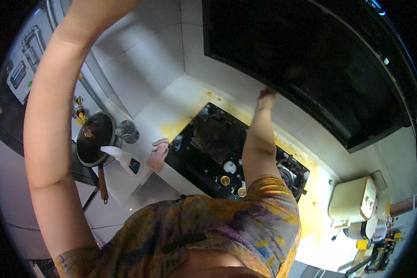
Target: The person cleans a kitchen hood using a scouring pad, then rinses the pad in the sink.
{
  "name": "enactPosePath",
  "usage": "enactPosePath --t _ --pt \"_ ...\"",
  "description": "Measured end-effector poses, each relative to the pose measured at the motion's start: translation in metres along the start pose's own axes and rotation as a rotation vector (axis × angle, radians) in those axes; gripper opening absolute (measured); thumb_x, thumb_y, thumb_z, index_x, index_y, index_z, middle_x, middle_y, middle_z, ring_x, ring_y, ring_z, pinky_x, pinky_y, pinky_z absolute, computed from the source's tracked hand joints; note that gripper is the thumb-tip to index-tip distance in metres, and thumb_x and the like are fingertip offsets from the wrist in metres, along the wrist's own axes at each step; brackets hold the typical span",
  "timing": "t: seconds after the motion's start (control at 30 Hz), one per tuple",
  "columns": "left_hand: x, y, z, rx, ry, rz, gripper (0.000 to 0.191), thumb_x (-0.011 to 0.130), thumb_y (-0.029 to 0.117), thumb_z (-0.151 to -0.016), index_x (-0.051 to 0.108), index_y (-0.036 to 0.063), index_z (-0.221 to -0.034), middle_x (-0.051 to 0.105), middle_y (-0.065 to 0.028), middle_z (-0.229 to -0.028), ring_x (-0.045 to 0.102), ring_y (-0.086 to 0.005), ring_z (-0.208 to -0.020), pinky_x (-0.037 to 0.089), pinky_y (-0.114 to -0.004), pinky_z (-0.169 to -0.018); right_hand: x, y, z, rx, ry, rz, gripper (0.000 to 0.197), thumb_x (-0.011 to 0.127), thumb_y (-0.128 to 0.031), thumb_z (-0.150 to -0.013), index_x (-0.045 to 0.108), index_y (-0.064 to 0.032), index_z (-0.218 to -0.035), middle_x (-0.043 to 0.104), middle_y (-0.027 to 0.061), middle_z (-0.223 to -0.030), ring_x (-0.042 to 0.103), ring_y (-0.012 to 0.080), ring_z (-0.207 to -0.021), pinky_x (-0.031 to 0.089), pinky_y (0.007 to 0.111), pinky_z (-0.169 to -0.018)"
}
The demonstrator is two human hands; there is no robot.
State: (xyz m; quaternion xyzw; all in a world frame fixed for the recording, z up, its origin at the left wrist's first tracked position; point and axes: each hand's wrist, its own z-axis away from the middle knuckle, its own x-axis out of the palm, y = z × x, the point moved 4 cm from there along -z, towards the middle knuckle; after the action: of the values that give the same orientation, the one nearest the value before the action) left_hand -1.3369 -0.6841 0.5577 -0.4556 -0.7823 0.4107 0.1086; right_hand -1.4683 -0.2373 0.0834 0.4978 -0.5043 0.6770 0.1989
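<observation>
My left arm is raised along the left side, and my left hand runs out of the top edge with its fingers out of view. Over the cooktop stretches my right arm. At its end, my right hand is blurred and partly hidden behind the lower edge of the black range hood; whether it holds anything cannot be seen. Below lies a black gas cooktop with white foam patches and two knobs at its front. A pan support shows at its right end. Yellowish liquid stains the white countertop around it.
A pink cloth lies at the cooktop's left corner. Further left are a white bottle, a glass jar and a wooden-handled pan. On the right stand a cream appliance and several containers. The hood overhangs the cooktop's back.
</observation>
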Motion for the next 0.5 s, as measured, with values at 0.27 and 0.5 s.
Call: enactPosePath --t 0.27,0.5 --pt "-0.005 -0.003 0.001 0.049 -0.030 0.074 0.014 0.061 -0.001 -0.066 0.048 0.0050 -0.066 0.049 -0.0091 -0.058 0.051 -0.0220 -0.050 0.043 -0.030 -0.046 0.140 0.131 0.072 0.366 -0.180 0.214 0.020 0.056 -0.033 -0.090 0.055 -0.0129 -0.092 0.053 0.0011 -0.076 0.046 0.0150 -0.066 0.039 0.031 -0.062" --pt "-0.008 -0.027 0.033 -0.078 -0.272 -0.008 0.026 0.069 0.004 -0.075 0.062 0.0006 -0.099 0.064 -0.0117 -0.088 0.062 -0.0260 -0.074 0.049 -0.031 -0.065 0.089 -0.043 0.042 -0.336 -0.141 1.895 0.046 0.046 -0.050 -0.089 0.059 -0.0151 -0.116 0.060 0.0119 -0.114 0.056 0.0280 -0.106 0.043 0.042 -0.087"
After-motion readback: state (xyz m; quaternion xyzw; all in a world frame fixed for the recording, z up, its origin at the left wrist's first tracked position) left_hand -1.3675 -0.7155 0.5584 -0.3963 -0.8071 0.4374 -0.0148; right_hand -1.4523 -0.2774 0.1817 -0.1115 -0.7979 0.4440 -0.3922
